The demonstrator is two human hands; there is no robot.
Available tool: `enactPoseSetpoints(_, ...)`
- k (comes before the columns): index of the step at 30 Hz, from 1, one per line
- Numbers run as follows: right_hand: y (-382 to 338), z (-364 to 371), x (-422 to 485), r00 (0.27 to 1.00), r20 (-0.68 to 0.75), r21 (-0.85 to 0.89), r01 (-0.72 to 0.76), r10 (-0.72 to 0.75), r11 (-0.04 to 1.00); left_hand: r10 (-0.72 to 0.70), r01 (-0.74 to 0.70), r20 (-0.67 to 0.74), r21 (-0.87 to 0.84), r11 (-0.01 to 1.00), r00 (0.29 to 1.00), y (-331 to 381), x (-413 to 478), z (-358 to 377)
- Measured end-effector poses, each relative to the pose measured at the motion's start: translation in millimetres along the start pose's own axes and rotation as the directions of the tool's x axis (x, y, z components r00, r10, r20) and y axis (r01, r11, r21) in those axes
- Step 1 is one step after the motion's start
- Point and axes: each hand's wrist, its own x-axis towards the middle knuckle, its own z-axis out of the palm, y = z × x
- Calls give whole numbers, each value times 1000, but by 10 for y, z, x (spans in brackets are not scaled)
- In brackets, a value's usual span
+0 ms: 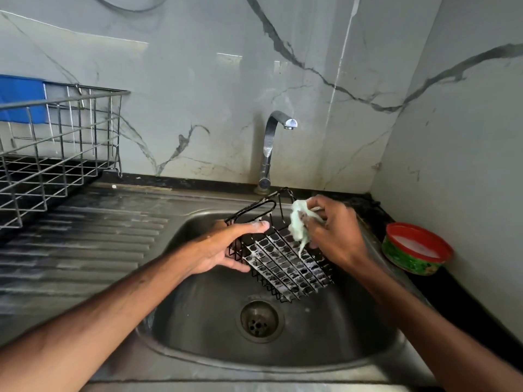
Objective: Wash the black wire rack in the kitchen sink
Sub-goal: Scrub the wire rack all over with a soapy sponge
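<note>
Holding the black wire rack point(285, 264) tilted over the sink point(198, 321) bowl, above the drain point(259, 321), suds coating its grid. Grasping its left end with the left grip point(226, 247), thumb on top. Pressing a soapy pale green scrub cloth point(301, 224) to its right side with the right grip point(336, 233), clenched round that cloth. Resting on the table at right: red-rimmed green tub point(416, 250) of white soap paste. Standing left: steel dish drainer point(56, 154).

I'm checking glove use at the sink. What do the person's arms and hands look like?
The left forearm and right forearm are bare, no sleeves in view. The left hand and right hand wear no gloves; no watch, bracelet or ring is visible.
</note>
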Motion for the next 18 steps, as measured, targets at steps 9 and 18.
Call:
enactPoseSetpoints(9, -234, -155, 39, 949, -226, -259, 158, -218, 953, 40, -26, -237, 62, 998, 971, -117, 96, 155)
enactPoseSetpoints(18, -234, 284, -147, 945, 62, -234, 325, -320, 916, 5, 59, -298, 208, 976, 955, -119, 25, 30)
